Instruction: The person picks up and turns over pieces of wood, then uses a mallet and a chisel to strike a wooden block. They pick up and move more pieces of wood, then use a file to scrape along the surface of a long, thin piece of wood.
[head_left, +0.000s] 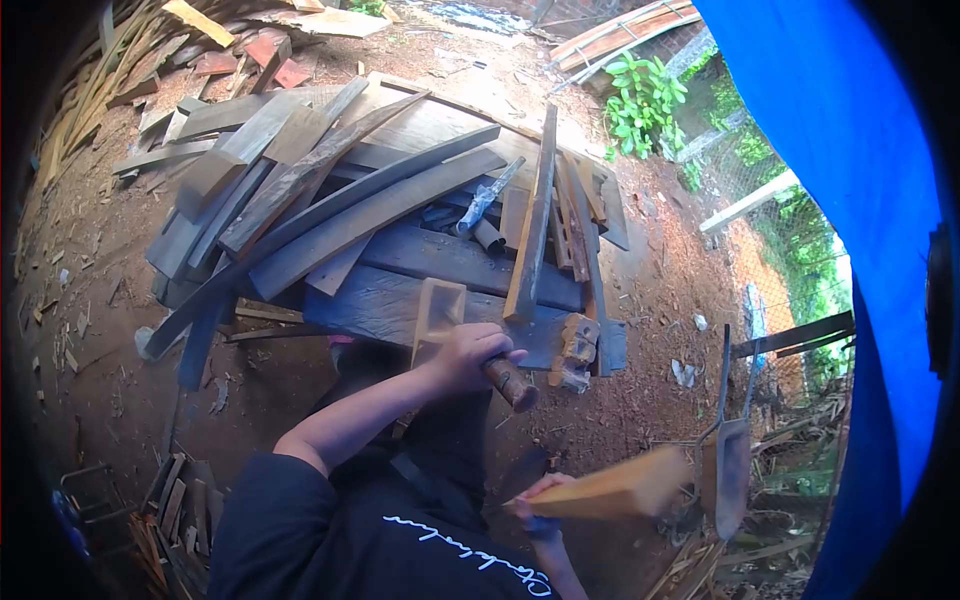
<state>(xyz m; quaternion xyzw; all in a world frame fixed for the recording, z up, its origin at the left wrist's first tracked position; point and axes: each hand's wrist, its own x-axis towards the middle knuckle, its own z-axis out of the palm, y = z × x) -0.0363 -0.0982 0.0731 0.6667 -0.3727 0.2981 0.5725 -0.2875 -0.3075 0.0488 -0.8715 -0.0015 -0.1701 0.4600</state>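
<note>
Left hand (468, 355) closed round a tool handle (512, 383); right hand (540, 497) grips a wood block (620, 485); trimming seemingly underway; next, steady the wood block before striking.

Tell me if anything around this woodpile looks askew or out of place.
The stacked planks lie criss-crossed and askew, some curved, one narrow board tipped on edge across the rest. Chips litter the dirt. The left hand grips a tool handle; the right hand holds a pale wood piece.
</note>
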